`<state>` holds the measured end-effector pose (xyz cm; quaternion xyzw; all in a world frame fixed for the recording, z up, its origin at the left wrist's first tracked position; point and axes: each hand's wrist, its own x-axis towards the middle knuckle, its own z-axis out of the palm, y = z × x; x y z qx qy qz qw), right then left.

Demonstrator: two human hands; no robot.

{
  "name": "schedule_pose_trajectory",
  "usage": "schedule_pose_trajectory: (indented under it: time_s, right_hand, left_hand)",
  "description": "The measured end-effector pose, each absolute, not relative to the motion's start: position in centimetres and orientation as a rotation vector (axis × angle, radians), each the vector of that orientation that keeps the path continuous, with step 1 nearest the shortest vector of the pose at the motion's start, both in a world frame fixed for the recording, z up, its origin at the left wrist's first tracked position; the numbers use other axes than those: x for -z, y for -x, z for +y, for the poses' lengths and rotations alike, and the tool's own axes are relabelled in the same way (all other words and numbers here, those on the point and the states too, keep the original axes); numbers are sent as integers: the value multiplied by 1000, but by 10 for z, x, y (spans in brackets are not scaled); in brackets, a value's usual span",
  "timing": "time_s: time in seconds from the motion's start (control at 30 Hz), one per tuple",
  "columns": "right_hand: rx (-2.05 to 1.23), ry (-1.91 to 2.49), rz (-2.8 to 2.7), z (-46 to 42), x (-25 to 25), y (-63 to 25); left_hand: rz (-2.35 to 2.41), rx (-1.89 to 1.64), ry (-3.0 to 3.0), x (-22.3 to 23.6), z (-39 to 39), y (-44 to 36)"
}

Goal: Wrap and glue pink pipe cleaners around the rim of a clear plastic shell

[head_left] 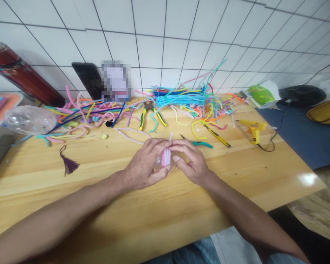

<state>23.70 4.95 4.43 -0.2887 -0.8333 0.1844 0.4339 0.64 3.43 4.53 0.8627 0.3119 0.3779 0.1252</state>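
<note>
Between my two hands is a small clear plastic piece wrapped with pink and pale lilac pipe cleaner (166, 157). My left hand (145, 163) grips it from the left, thumb below and fingers over the top. Curled around the right side, my right hand (191, 161) has its fingertips at the top of the wrap and its thumb a little apart from it. A short pale end sticks up above the fingers. Just beyond my right hand lie teal-handled pliers (203, 144). A loose pale pink pipe cleaner (130, 136) stretches out beyond my left hand.
Colourful pipe cleaners (178, 99) are heaped along the tiled wall. Green-and-yellow pliers (151, 113), a yellow craft knife (217, 135) and a corded yellow glue gun (253, 130) lie on the wooden table (112, 227). At left are a purple tassel (68, 161) and a plastic bottle (30, 120).
</note>
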Motion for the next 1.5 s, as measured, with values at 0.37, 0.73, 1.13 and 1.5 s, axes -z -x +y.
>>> schedule_pose_trajectory:
  time_s: [0.37, 0.73, 1.13, 1.5]
  right_hand:
    - [-516, 714, -2015, 55, -54, -238]
    - [-559, 714, -1986, 53, -51, -237]
    - [-851, 914, -1821, 51, -55, -234]
    - [-1292, 1044, -1627, 54, -49, -234]
  left_hand:
    - [846, -1161, -2504, -43, 28, -11]
    - [836, -1113, -2601, -41, 29, -8]
    - [850, -1079, -2652, -46, 28, -9]
    - [857, -1062, -2652, -46, 27, -9]
